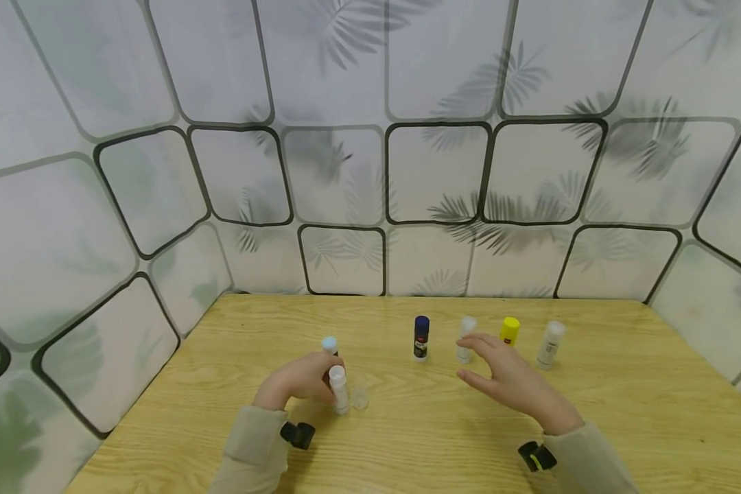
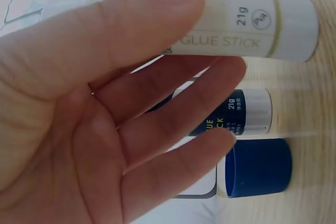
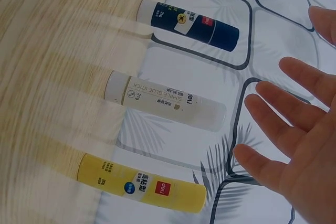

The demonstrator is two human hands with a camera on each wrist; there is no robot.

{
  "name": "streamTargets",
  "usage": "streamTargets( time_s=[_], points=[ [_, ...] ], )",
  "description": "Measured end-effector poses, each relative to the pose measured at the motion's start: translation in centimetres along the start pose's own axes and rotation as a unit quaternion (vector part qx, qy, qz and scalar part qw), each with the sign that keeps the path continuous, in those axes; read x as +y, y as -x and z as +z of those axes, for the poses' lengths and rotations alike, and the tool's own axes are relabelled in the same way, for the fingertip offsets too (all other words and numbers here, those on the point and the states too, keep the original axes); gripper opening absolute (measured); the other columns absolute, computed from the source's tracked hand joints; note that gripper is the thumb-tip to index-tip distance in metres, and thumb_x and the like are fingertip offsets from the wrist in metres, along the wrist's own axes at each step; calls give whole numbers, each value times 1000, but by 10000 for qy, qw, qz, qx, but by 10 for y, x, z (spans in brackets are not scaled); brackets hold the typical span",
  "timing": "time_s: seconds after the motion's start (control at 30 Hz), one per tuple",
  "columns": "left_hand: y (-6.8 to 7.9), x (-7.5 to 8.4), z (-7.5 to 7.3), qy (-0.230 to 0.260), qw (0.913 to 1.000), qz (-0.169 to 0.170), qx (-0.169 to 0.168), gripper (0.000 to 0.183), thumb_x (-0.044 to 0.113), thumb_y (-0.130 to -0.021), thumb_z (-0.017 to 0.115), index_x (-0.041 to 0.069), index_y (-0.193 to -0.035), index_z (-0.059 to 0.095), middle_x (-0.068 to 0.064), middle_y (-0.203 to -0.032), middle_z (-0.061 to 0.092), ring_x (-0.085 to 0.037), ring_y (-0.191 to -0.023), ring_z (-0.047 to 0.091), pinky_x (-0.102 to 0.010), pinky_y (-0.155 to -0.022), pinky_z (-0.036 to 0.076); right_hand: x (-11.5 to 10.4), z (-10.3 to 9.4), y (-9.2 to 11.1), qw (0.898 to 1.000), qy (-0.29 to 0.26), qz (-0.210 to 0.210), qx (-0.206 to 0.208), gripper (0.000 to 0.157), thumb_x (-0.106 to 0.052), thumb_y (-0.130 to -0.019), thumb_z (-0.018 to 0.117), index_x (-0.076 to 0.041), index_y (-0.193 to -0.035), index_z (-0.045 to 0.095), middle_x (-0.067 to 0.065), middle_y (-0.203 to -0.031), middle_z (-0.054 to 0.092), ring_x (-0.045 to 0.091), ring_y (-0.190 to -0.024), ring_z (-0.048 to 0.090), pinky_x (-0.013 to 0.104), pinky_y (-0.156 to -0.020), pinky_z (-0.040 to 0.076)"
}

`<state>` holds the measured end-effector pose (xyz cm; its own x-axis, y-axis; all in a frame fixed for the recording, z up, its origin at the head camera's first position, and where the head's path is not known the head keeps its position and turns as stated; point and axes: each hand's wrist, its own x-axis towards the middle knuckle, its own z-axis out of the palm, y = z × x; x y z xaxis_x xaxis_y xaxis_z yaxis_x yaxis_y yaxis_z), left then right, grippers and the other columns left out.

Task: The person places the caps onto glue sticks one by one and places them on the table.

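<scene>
My left hand (image 1: 305, 377) grips a white glue stick (image 2: 226, 22) that is upright in the head view, with the thumb along its side. Close behind it stands a dark blue glue stick (image 2: 231, 111), whose light blue top (image 1: 329, 344) shows above the hand. A blue cap (image 2: 260, 167) sits near that stick. To the right of the gripped stick is a clear round cap (image 1: 359, 398). My right hand (image 1: 509, 376) holds nothing, its fingers spread, in front of a second white glue stick (image 3: 165, 102) and a yellow glue stick (image 3: 142, 183).
A capped dark blue glue stick (image 1: 421, 339) stands mid-table, left of the right hand. Farthest right is another white glue stick (image 1: 550, 345). Patterned fabric (image 1: 346, 171) rises behind the wooden table (image 1: 407, 446) and along its sides.
</scene>
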<state>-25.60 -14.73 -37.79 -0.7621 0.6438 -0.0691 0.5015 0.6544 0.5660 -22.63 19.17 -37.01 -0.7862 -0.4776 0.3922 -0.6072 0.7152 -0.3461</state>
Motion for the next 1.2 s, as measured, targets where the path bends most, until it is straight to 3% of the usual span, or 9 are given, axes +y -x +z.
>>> streamTargets(
  time_s=[0.3, 0.6, 0.73, 0.93, 1.2],
  points=[
    [0, 3, -2, 189, 9994, 148, 257, 19, 3, -74, 69, 9, -81, 51, 3, -75, 51, -15, -67, 46, -28, -59, 41, 1, 1, 0, 10000, -17, -11, -9, 43, -24, -82, 64, -3, -118, 53, 14, -118, 50, 31, -108, 47, 47, -86, 39],
    [0, 12, -4, 531, 9939, 438, 866, 22, 5, -77, 65, 9, -77, 44, -5, -69, 46, -12, -58, 36, -25, -53, 34, 1, 2, 0, 10000, 22, -3, -46, 43, -25, -82, 63, -3, -117, 53, 13, -117, 51, 30, -107, 48, 47, -86, 39],
    [-1, 15, -5, 524, 9902, 550, 1175, 20, 4, -78, 64, 9, -80, 45, -3, -71, 50, -13, -59, 41, -25, -53, 37, 1, 2, -1, 10000, 31, -15, -67, 44, -28, -83, 62, -3, -118, 53, 13, -117, 51, 30, -107, 48, 46, -86, 40],
    [-1, 18, -5, 547, 9867, 497, 1450, 16, 6, -79, 63, 10, -89, 52, 3, -82, 56, -11, -71, 53, -27, -60, 45, 1, 2, -1, 9999, 17, 15, -112, 44, -28, -83, 62, -4, -118, 53, 14, -118, 50, 30, -108, 47, 46, -86, 40],
    [0, 26, -7, 805, 9805, 345, 1756, 20, 4, -80, 61, 2, -99, 56, -3, -87, 58, -14, -76, 55, -26, -63, 47, 1, 2, -1, 9998, -21, 28, -171, 44, -29, -83, 62, -4, -118, 52, 13, -118, 50, 29, -107, 48, 45, -85, 40]
  ],
)
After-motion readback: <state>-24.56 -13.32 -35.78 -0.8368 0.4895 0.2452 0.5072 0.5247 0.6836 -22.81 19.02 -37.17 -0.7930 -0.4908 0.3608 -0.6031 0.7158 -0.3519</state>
